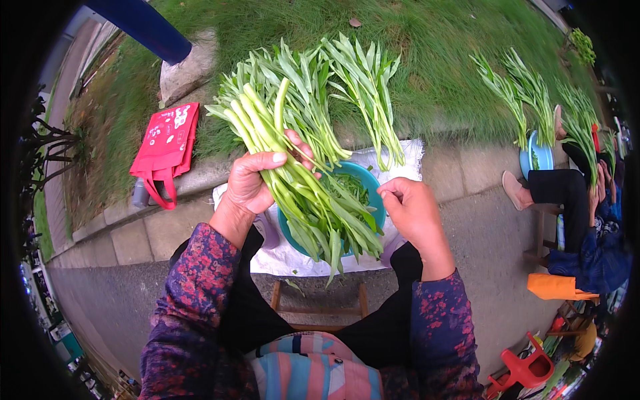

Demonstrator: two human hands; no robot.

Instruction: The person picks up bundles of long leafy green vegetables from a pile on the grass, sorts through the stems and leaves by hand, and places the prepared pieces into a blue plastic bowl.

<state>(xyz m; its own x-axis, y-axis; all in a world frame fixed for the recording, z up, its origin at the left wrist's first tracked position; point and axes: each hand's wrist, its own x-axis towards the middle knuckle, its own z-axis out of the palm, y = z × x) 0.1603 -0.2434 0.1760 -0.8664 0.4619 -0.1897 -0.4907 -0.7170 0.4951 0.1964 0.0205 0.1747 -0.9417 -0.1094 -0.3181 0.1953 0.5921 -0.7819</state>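
My left hand point(248, 181) is closed around a bunch of long-stemmed leafy greens point(310, 200) that look like water spinach. Its pale cut stems point up and away, while the leaves droop toward me. Under the bunch stands a teal basin point(380, 203) with loose leaves point(351, 187) inside. To the right of the basin, my right hand point(415, 217) is raised with thumb and forefinger pressed together; whatever they pinch, if anything, is too small to see. Beyond the basin, more greens point(300, 87) lie on the grass edge, with a separate bunch point(370, 93) beside them.
A white woven sheet point(412, 155) lies beneath the basin. Left of it are a red bag point(167, 143), a grey bottle point(141, 193) and a blue post point(143, 30) on a stone base. At right, another person sits near a blue basin point(543, 158); a red stool point(527, 367) stands closer.
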